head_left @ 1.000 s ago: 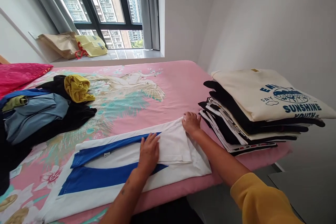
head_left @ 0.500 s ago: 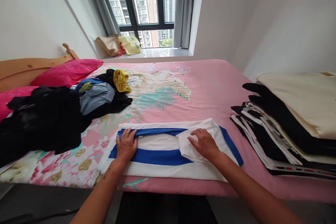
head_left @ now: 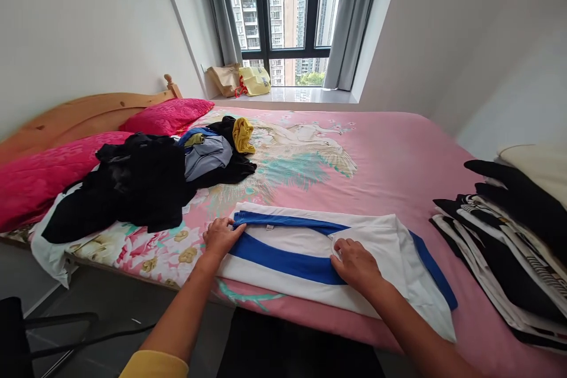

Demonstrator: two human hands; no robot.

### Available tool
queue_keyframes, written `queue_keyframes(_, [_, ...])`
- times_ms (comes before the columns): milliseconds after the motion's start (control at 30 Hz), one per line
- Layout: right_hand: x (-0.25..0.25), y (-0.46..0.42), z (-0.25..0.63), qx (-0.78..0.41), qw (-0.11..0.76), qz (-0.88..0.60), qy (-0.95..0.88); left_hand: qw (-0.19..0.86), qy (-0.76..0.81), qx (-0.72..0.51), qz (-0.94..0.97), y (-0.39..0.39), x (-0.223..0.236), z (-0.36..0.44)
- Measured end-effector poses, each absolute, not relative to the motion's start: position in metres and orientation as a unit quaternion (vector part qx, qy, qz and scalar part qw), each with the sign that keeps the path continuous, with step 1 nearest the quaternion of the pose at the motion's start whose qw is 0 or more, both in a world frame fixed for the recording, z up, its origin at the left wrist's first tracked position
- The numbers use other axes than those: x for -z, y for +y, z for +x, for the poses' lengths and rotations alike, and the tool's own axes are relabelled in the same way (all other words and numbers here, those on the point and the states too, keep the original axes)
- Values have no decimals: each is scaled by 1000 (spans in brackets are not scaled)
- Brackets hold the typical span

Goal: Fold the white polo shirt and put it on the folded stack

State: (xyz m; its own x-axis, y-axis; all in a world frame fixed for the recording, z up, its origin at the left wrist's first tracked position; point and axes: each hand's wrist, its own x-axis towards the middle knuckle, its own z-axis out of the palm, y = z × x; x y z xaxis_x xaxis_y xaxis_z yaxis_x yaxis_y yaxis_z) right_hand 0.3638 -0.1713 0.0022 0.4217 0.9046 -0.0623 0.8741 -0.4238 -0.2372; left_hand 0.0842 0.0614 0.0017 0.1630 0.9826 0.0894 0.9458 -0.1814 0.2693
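Note:
A folded white-and-blue shirt point(head_left: 287, 271) lies along the front edge of the bed, with a small tag showing inside its blue-edged neck opening. At the shirt's left end, my left hand point(head_left: 221, 239) is closed on the cloth, its thumb over the blue band. Toward the right, my right hand point(head_left: 358, 263) has curled fingers pinching the edge of a white folded part beside the blue band. Both hands hide the cloth directly beneath them.
A tall stack of folded clothes point(head_left: 500, 248) stands at the right. On the left lie loose black clothes point(head_left: 142, 183), a grey-blue garment point(head_left: 208, 156) and a yellow one point(head_left: 243, 136), near pink pillows point(head_left: 177, 115). Bags point(head_left: 225, 80) sit on the windowsill.
My view has turned left. My left hand went from lying flat on the cloth to gripping the shirt's left end. The white folded part under my right hand has been spread rightward.

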Motion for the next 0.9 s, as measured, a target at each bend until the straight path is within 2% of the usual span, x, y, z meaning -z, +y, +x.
queue_keyframes(167, [0,-172,357,-71,75,-844,-526,142,638,-115,748,72,-8,81])
queue_keyframes(267, [-2,-174,357,-86,92,-843,-524,135,635,-126,750,76,-12,79])
queue_keyframes(367, [-5,-175,364,-118,153,-832,-520,103,621,-166,759,73,-15,84])
queue_keyframes(433, [-7,-172,371,-121,226,-822,-508,94,583,-191,784,65,-15,95])
queue_keyframes(500, [-7,-166,378,-99,301,-811,-491,102,511,-203,829,52,-12,115])
queue_keyframes(567, [-4,-158,381,-72,334,-807,-481,117,411,-201,882,38,-8,141])
queue_keyframes(667, [8,-147,377,-50,276,-838,-467,117,307,-153,932,23,-1,179])
queue_keyframes(800, [31,-146,365,-77,138,-879,-450,100,363,-16,926,29,12,192])
queue_keyframes(900, [41,-149,362,-78,103,-878,-460,84,408,24,909,51,24,172])
